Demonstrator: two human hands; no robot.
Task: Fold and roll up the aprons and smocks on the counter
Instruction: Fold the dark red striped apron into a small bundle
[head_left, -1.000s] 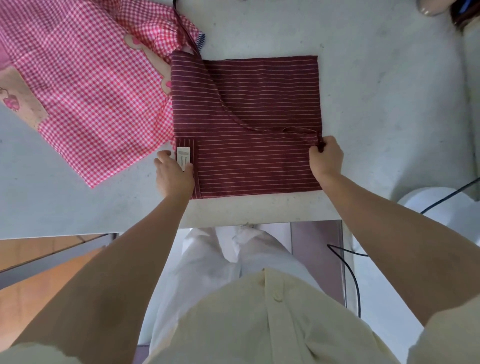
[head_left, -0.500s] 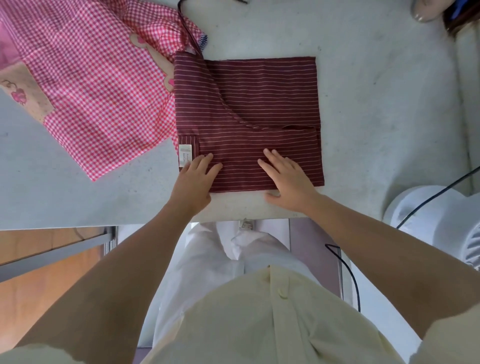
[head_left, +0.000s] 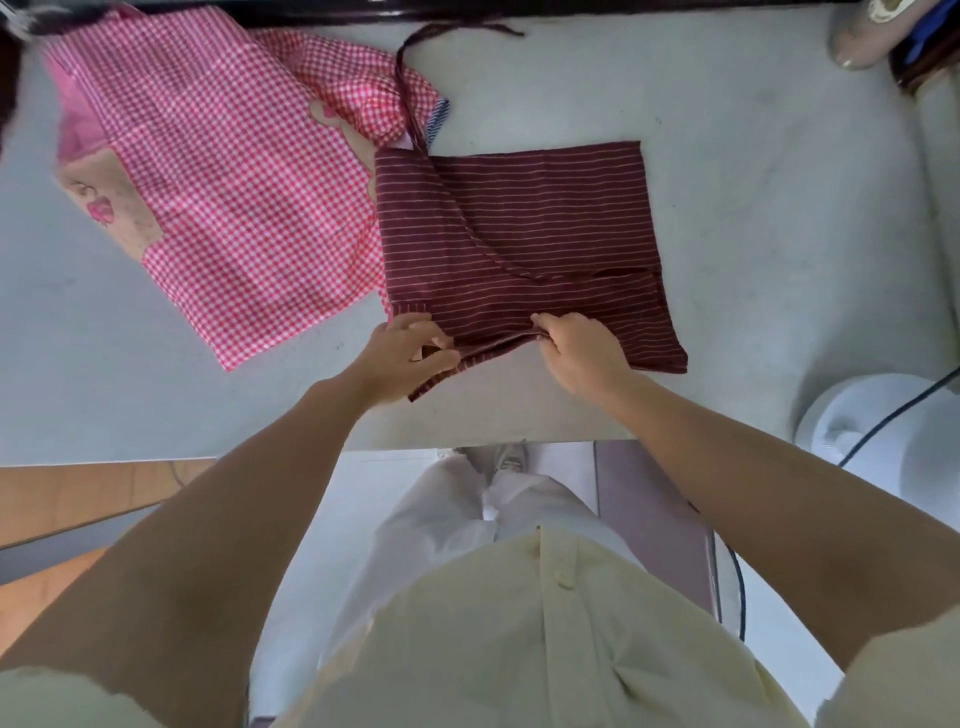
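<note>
We wear a pale cream button-front shirt with short sleeves, over loose white trousers.

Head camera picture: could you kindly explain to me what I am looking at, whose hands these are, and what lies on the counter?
There is no machine here. A person wears one camera on the head, and it looks down at their own bare arms. On the grey counter lies a folded maroon striped apron. A pink checked smock lies spread out at its left. The left hand and the right hand both pinch the apron's near edge, raising it slightly, probably to begin rolling it.
</note>
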